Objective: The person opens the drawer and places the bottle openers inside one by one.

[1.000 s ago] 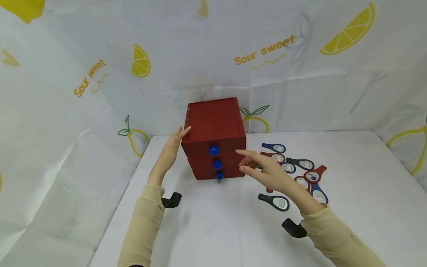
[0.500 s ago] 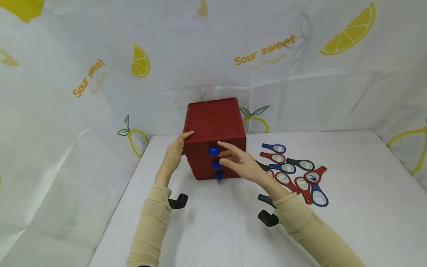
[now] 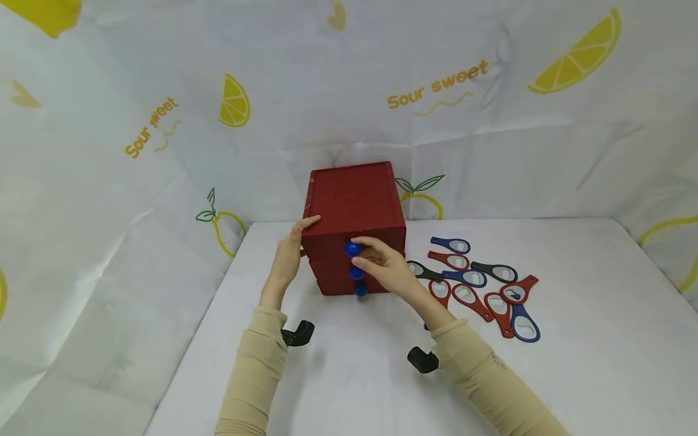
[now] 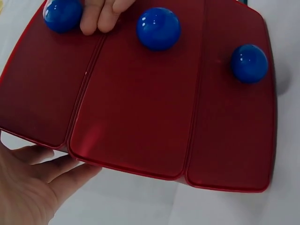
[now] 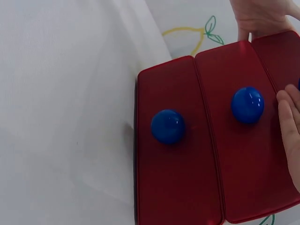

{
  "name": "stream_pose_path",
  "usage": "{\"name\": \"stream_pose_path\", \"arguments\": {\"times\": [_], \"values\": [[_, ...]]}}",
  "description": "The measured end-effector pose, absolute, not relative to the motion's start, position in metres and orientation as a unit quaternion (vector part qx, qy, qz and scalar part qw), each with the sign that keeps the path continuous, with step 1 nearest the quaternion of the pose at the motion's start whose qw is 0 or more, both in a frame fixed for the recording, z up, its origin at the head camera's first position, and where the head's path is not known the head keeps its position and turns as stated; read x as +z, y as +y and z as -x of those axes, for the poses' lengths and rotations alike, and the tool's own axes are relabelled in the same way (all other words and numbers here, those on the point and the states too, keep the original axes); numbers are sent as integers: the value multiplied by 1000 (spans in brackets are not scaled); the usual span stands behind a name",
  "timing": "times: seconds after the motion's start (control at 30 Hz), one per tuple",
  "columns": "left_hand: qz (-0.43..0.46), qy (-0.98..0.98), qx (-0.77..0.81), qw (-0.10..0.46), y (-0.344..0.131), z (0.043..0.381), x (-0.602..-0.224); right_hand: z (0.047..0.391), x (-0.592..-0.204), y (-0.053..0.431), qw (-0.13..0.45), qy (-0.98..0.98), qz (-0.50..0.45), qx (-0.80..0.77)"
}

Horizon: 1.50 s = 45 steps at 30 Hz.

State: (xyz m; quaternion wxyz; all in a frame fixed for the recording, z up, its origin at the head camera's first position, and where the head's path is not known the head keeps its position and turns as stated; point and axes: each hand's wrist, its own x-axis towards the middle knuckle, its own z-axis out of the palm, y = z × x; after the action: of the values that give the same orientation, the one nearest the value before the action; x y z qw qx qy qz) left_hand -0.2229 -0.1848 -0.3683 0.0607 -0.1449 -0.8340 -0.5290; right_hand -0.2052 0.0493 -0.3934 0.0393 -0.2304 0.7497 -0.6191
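Note:
A small red drawer cabinet (image 3: 354, 203) with three stacked drawers stands on the white table, its drawers pushed in. Each drawer front carries a round blue knob, such as the middle knob (image 4: 158, 29) and the bottom knob (image 5: 168, 126). My right hand (image 3: 389, 272) pinches the top knob (image 3: 352, 249), index finger above it and thumb below. Against the cabinet's left side rests my left hand (image 3: 286, 257), fingers extended along the wall and one fingertip on the top edge. In the left wrist view its fingers (image 4: 70, 180) reach behind the drawer fronts.
Right of the cabinet lie several flat, oval-headed pieces with short handles in red, blue and black, like the red one (image 3: 471, 301), some overlapping. A white lemon-print cloth (image 3: 305, 79) hangs behind. Black wrist mounts (image 3: 422, 360) stick out below both forearms.
My right hand has moved left from beside the oval pieces to the top knob and closed on it. The left hand has come right onto the cabinet's side.

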Motion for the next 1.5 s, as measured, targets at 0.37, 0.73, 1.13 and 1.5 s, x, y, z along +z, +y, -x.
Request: {"name": "stream_pose_path", "arguments": {"times": [0.37,0.73,1.13,1.5], "values": [[110,-838,-530,71,-179,217,-364,212,-394,42,-4,757,191,-624],[82,-844,-529,43,-185,224,-363,213,-387,42,6,745,180,-642],[95,-788,-606,-38,-189,221,-350,200,-379,45,33,748,158,-644],[108,-788,-604,-46,-185,208,-335,179,-380,51,51,737,185,-648]]}}
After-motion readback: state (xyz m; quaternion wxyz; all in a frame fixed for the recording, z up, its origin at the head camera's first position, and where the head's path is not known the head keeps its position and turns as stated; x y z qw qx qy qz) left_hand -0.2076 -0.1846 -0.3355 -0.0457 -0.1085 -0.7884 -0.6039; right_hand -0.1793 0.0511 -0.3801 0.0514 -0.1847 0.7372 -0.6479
